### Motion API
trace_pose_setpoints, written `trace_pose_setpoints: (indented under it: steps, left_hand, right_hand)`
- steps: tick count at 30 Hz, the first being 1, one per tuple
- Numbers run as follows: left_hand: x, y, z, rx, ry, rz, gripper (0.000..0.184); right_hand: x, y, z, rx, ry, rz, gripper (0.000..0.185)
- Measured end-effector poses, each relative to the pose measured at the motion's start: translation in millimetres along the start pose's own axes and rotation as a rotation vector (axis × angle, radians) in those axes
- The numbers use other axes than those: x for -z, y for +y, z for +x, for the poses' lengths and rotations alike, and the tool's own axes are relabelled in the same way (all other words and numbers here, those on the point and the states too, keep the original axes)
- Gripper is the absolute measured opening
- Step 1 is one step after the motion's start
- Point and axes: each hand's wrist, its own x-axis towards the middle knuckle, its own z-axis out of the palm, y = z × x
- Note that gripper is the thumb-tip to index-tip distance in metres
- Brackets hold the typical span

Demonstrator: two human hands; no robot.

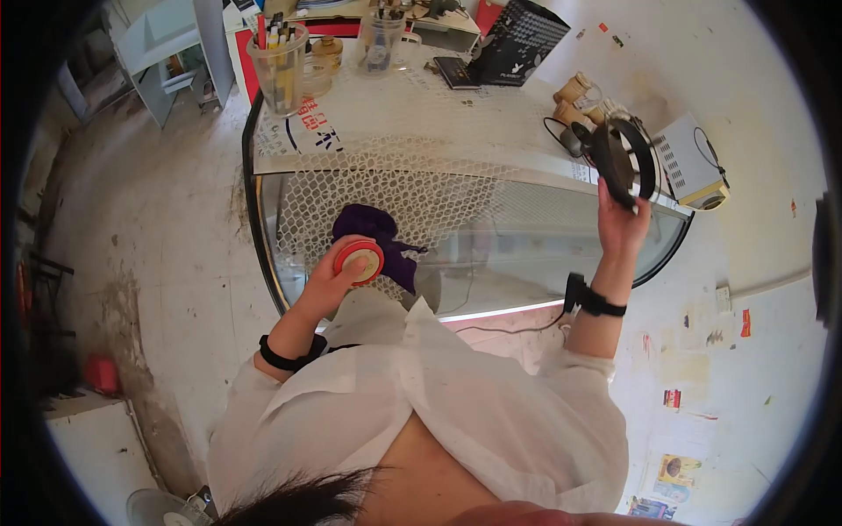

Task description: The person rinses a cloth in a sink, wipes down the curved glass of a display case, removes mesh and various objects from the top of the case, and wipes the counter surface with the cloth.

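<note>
My left hand (331, 279) is closed around a round red-rimmed tin (360, 262) with a pale face, the thumb lying over it. Right behind it is a dark purple cloth (379, 224); I cannot tell whether the fingers also grip it. Raised at the right, my right hand (624, 219) grips the lower end of a black ring-shaped object (645, 158) with a dark, rounded part beside the loop. Its exact kind is unclear. A small dark rounded item (574, 138) with a thin cable is just left of it.
Ahead stands a glass-topped counter (526, 219) with a lace cover (351, 180). On it are cups of pens (279, 74), a glass jar (326, 54), a black box (519, 44), a small black booklet (456, 73), spools (573, 89) and a white appliance (693, 162). A cable (517, 330) hangs near my right forearm.
</note>
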Motion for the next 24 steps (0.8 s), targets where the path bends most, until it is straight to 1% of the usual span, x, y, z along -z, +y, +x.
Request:
trace_pose_setpoints:
  steps: [1, 2, 3, 4, 5, 6, 7, 8, 10, 11, 14, 15, 16, 17, 18, 19, 20, 21, 24]
  left_hand:
    - [2.4, 2.9, 3.3, -0.004, 0.004, -0.003, 0.035]
    - [5.0, 4.9, 6.3, -0.107, 0.018, 0.146, 0.036]
    - [7.0, 7.1, 9.5, -0.210, 0.034, 0.295, 0.036]
    - [8.1, 11.8, 11.7, -0.209, 0.042, 0.290, 0.036]
    - [8.2, 18.6, 13.2, -0.244, 0.016, 0.442, 0.038]
    - [7.0, 22.1, 15.8, -0.279, -0.015, 0.597, 0.040]
    - [3.2, 22.2, 18.2, -0.272, -0.019, 0.595, 0.040]
    - [-3.3, 21.8, 19.9, -0.259, -0.085, 0.865, 0.042]
    - [-26.2, 21.0, 27.1, -0.239, -0.163, 1.137, 0.044]
    - [-43.7, 19.7, 33.4, -0.356, -0.037, 0.888, 0.043]
    - [-67.7, 7.3, 39.0, -0.424, 0.111, 0.619, 0.041]
    - [-78.3, 15.2, 44.2, -0.427, 0.161, 0.539, 0.041]
    - [-87.9, 22.3, 48.9, -0.428, 0.210, 0.459, 0.040]
    - [-95.6, 29.2, 51.7, -0.417, 0.208, 0.460, 0.040]
    - [-102.1, 37.5, 56.1, -0.630, 0.305, 0.544, 0.040]
    - [-108.2, 41.8, 61.8, -0.846, 0.403, 0.629, 0.039]
    - [-113.5, 41.4, 68.2, -0.842, 0.404, 0.640, 0.039]
    - [-116.6, 39.8, 75.3, -0.839, 0.489, 0.888, 0.039]
    - [-119.6, 4.0, 110.6, -0.809, 0.598, 1.222, 0.039]
  right_hand:
    - [4.2, 1.6, -10.4, 0.052, 0.019, 0.025, 0.059]
    - [6.3, 4.1, -23.5, 0.049, 0.012, 0.022, 0.059]
    - [7.9, 7.8, -37.7, 0.051, 0.063, 0.041, 0.058]
    - [11.0, 10.4, -49.7, 0.051, 0.119, 0.058, 0.057]
    - [17.8, 11.6, -59.7, 0.044, 0.121, 0.052, 0.057]
    - [26.8, 13.7, -69.3, -0.014, 0.058, 0.019, 0.057]
    - [34.1, 14.7, -75.5, -0.069, 0.000, -0.012, 0.057]
    - [35.7, 16.2, -80.6, -0.070, 0.011, -0.013, 0.057]
    - [38.0, 21.6, -91.0, -0.116, 0.042, -0.035, 0.056]
    - [40.2, 23.7, -91.5, -0.081, 0.057, -0.095, 0.056]
    - [33.7, 27.5, -91.6, -0.036, 0.078, -0.057, 0.056]
    - [36.8, 26.3, -90.4, -0.040, 0.088, -0.057, 0.056]
    - [41.3, 23.7, -88.7, -0.074, 0.039, -0.039, 0.057]
    - [47.2, 20.3, -86.9, -0.108, -0.012, -0.020, 0.058]
    - [53.5, 17.1, -83.5, -0.112, -0.006, -0.017, 0.058]
    - [59.6, 14.1, -79.6, -0.136, -0.059, -0.020, 0.058]
    - [65.4, 10.9, -76.5, -0.159, -0.115, -0.020, 0.059]
    - [68.8, 8.3, -73.6, -0.174, -0.116, 0.005, 0.060]
    - [85.9, 0.3, -63.2, -0.201, -0.128, -0.017, 0.059]
